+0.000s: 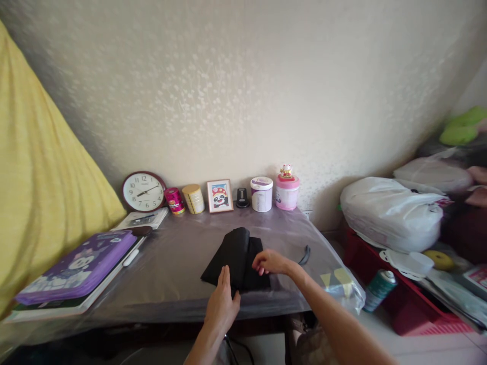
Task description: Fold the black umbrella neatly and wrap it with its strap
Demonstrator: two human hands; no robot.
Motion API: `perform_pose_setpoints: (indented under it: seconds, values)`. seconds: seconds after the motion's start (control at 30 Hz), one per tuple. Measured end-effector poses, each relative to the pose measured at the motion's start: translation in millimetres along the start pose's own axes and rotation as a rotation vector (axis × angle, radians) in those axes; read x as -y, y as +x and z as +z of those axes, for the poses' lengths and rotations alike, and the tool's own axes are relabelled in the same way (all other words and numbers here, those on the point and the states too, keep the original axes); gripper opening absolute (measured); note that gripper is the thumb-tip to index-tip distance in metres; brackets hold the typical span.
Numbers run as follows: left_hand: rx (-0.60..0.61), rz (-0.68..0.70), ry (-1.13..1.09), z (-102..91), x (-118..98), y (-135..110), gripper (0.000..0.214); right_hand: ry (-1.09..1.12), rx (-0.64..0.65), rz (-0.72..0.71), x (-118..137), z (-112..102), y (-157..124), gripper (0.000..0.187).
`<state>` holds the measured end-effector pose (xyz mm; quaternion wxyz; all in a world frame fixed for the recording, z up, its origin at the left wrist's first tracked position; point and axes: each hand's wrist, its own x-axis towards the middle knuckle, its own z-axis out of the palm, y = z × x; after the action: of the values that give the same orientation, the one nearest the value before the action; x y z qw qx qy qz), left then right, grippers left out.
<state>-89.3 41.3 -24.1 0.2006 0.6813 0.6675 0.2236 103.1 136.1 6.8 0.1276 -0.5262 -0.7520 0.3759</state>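
Note:
A piece of black folded fabric (233, 256) lies near the front edge of the table, with a raised fold down its middle. My left hand (223, 301) rests at its lower edge, fingers stretched out together and thumb apart, touching the fabric. Over the fabric's right part is my right hand (271, 262), its fingers curled in. Whether anything is between those fingertips is too small to make out. To the right of that hand lies a small dark strap (305, 255) on the table.
A clear plastic cover (178, 258) spreads over the table. Along the wall stand a clock (143, 191), a framed panda picture (220, 196) and several canisters. A purple folder (76, 263) lies at left. Right of the table are a red basket (409, 309) and a spray can (380, 290).

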Motion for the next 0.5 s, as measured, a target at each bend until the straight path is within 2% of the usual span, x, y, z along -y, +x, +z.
perform_pose_setpoints:
  seconds: [0.07, 0.13, 0.2, 0.5]
  values:
    - [0.000, -0.002, 0.002, -0.1, -0.1, -0.1, 0.068, -0.044, -0.242, 0.082, -5.8, -7.7, 5.4, 0.036]
    - [-0.006, -0.006, -0.002, -0.4, -0.5, -0.3, 0.068, -0.072, -0.346, 0.127, -12.0, -12.2, 10.8, 0.034]
    - [-0.008, -0.007, -0.003, -0.9, -1.1, -0.7, 0.068, -0.083, -0.377, 0.165, -16.1, -12.6, 14.8, 0.031]
    - [-0.012, 0.005, 0.017, -2.0, -2.3, -2.3, 0.068, -0.023, -0.353, 0.212, -14.8, -5.5, 19.9, 0.024]
